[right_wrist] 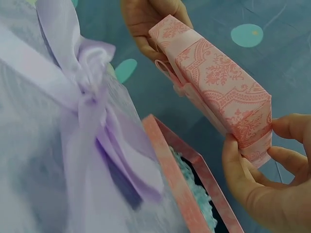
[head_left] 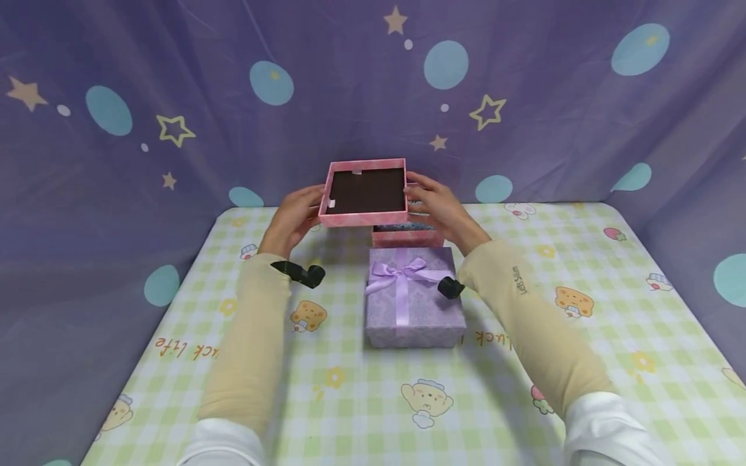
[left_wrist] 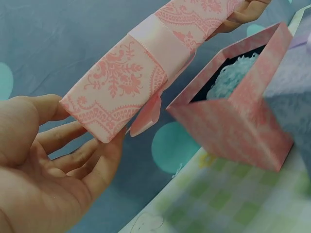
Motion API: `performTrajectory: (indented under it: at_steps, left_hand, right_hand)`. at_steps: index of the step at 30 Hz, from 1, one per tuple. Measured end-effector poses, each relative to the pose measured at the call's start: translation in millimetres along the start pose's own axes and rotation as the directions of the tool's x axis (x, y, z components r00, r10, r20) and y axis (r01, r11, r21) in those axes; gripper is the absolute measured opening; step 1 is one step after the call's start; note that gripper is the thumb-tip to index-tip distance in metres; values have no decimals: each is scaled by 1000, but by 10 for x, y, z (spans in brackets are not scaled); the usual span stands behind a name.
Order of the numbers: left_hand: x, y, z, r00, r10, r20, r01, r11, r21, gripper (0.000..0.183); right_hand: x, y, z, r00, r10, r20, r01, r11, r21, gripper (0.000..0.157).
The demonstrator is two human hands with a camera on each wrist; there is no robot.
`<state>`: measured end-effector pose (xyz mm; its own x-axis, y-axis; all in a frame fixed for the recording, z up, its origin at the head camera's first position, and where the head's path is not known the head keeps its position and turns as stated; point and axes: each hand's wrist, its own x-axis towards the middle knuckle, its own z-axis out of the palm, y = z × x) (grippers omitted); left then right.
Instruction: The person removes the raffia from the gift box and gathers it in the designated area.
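Note:
Both hands hold a pink patterned box lid [head_left: 364, 219] above the far part of the table, its dark inner side turned up. My left hand [head_left: 294, 213] pinches its left side, with the thumb on one face and fingertips beneath in the left wrist view. On the opposite side, my right hand [head_left: 440, 210] grips the edge between thumb and fingers [right_wrist: 286, 162]. A pale pink ribbon [left_wrist: 160, 46] with a bow wraps the lid. Below it stands the open pink box [left_wrist: 233, 128], filled with light blue shredded paper [left_wrist: 232, 77].
In front of the pink box sits a closed lilac gift box [head_left: 416, 330] with a purple ribbon bow [head_left: 402, 272]. The table wears a green checked cloth [head_left: 338, 408]. A purple curtain [head_left: 361, 116] with stars and dots hangs close behind.

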<state>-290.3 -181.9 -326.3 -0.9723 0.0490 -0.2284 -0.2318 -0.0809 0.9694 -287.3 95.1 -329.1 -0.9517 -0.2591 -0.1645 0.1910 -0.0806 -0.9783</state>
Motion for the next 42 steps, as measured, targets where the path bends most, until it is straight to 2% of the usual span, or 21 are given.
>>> performTrajectory:
  at_steps: [6,11,17,26,34,39,42]
  left_hand:
    - [-10,-7,-184,1000,-3,-21,3,1000,-1,43]
    - [-12,-35,-313,999,-5,-42,3,999,-44,43]
    - [-37,-71,-460,998,-14,-66,11,999,-49,43]
    - [-84,-130,-672,997,-19,-80,15,998,-54,45]
    - [-106,-197,-827,990,-60,-124,55,998,-42,47]
    - [-150,-214,-901,993,-62,-105,50,992,-115,43]
    - [-164,-226,-929,992,-75,-103,62,991,-123,39]
  right_hand:
    - [82,-5,198,999,30,18,-31,999,16,53]
    - [107,15,346,998,44,34,-45,998,34,55]
    - [144,49,521,997,51,64,-55,996,63,57]
    - [200,111,719,996,43,84,-47,998,52,60]
    - [252,165,936,994,95,49,-100,990,102,58]
    - [307,231,1038,992,122,25,-124,987,98,59]
    - [343,285,1086,991,131,13,-132,987,92,60]
